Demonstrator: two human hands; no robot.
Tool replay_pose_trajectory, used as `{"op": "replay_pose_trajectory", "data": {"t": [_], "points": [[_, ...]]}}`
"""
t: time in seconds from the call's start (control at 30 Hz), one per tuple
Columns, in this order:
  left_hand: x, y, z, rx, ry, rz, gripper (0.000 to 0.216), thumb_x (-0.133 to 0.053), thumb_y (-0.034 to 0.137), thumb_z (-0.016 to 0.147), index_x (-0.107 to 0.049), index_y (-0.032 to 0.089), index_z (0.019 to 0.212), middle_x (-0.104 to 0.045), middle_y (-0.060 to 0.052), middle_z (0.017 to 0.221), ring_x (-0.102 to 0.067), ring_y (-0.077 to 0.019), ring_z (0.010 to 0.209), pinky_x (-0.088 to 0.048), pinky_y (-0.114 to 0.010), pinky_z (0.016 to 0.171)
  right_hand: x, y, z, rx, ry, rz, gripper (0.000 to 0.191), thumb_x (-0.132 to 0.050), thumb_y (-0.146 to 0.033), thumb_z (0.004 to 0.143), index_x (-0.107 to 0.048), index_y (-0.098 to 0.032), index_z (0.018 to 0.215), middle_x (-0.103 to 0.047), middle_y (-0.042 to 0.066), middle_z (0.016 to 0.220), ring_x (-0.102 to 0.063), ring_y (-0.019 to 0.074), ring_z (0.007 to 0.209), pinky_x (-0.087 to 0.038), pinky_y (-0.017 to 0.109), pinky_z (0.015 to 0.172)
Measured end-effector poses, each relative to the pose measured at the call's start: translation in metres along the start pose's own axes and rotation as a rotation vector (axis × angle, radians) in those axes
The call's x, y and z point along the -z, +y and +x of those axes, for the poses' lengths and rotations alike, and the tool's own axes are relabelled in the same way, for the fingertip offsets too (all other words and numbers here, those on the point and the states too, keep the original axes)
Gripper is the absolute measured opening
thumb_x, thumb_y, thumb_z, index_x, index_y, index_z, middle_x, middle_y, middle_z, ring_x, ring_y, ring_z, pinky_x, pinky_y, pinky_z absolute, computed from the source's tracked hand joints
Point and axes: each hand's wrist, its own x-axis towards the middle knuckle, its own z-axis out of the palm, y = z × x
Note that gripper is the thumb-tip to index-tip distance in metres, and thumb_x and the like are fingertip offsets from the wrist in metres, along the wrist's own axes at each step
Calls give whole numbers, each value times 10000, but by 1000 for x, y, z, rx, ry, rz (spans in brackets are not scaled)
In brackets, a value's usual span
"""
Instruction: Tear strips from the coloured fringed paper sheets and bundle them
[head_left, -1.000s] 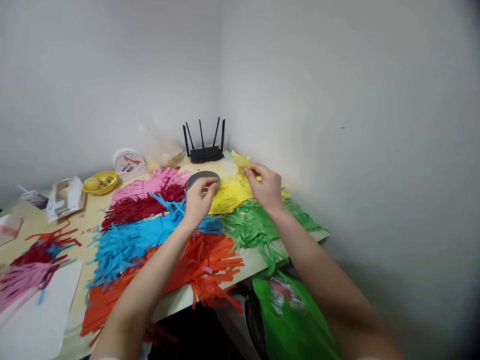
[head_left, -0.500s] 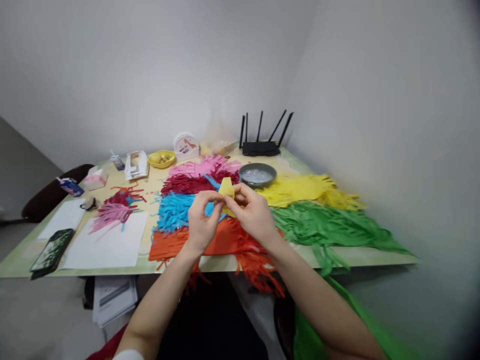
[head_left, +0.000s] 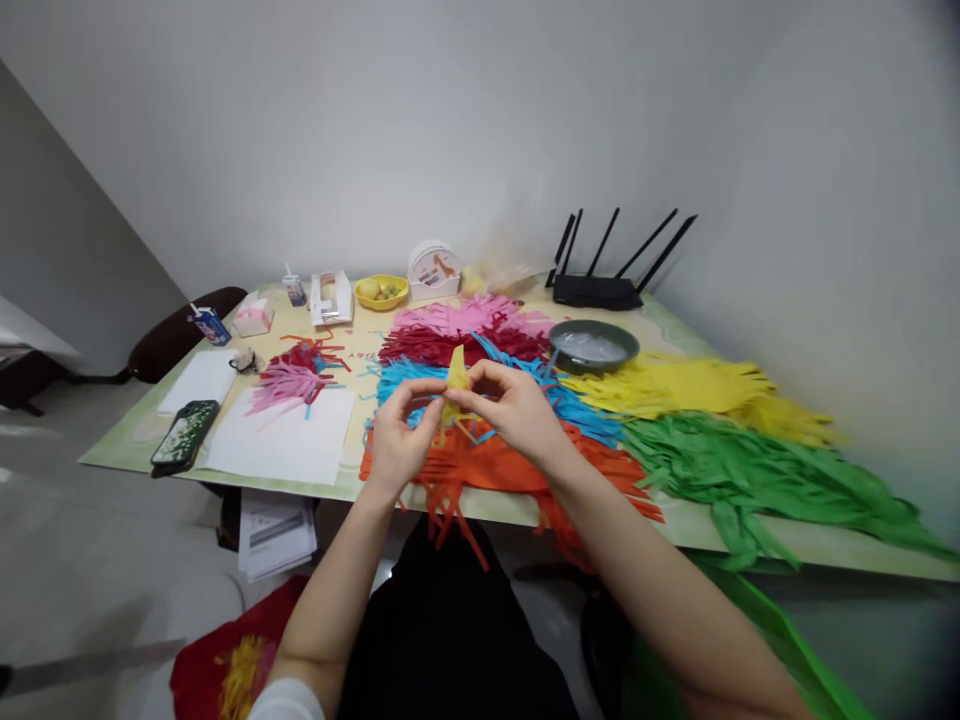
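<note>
Above the middle of the table, my left hand [head_left: 409, 425] and my right hand [head_left: 514, 405] pinch a small yellow strip of fringed material [head_left: 457, 370] between thumbs and fingertips. Its pointed end stands up above the fingers, and thin ends hang below them. Under my hands lies an orange fringed piece [head_left: 487, 465], its strands dropping over the table's front edge. Just behind is a blue fringed piece [head_left: 405, 380], then dark red [head_left: 412, 347] and pink [head_left: 450, 318] ones. Yellow fringe [head_left: 697, 385] and green fringe [head_left: 735, 470] spread to the right.
A dark bowl [head_left: 622, 350] with something whitish stands behind the yellow fringe, before a black router [head_left: 596, 292]. At the left, a pink and red tassel [head_left: 289, 380] lies partly on white paper [head_left: 281, 450], beside a phone [head_left: 184, 435]. A yellow fruit dish [head_left: 381, 303] stands at the back.
My view has swung left and down, so the table's things sit farther right. The yellow piece now looks narrower between my fingers, and both hands still pinch it.
</note>
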Motion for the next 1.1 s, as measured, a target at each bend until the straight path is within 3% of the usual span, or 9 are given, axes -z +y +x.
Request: {"op": "replay_pose_trajectory", "data": {"t": [0.27,0.63,0.83,0.97,1.1], "points": [[8,3,-2,-224,48,398,46,-591,172,875,-631,194,876,-703,-54,954,-660,-166,923,-523,-309,857,-3,-4,-3,-71,-81,127,257,-711,-420,737,-686,-171,795,-676,15,759,-610,151,690,-515,286,665],[5,9,-5,-90,7,308,108,-595,210,879,-653,200,969,-726,-47,945,-691,-170,893,-540,-296,845,-3,-5,-10,6,-6,-38,192,-597,-340,801,-700,-177,812,-699,26,761,-643,167,696,-530,285,660],[3,12,-5,-74,-2,243,138,-617,257,873,-639,191,992,-722,-45,947,-692,-161,876,-546,-273,821,-3,-14,-14,164,7,-273,150,-545,-256,828,-683,-197,824,-727,29,822,-666,170,735,-513,270,689],[3,9,-4,-59,16,359,108,-543,244,907,-641,199,910,-725,-32,869,-689,-157,800,-535,-269,762,-1,-13,-14,230,13,-423,119,-521,-226,824,-638,-212,819,-709,31,803,-652,174,720,-500,270,680],[2,5,-1,-87,42,474,84,-544,199,889,-623,207,917,-721,-31,902,-683,-165,847,-518,-280,796,-2,-8,-12,239,90,-547,56,-506,-239,817,-554,-210,809,-647,36,755,-612,180,691,-470,280,669]]}}
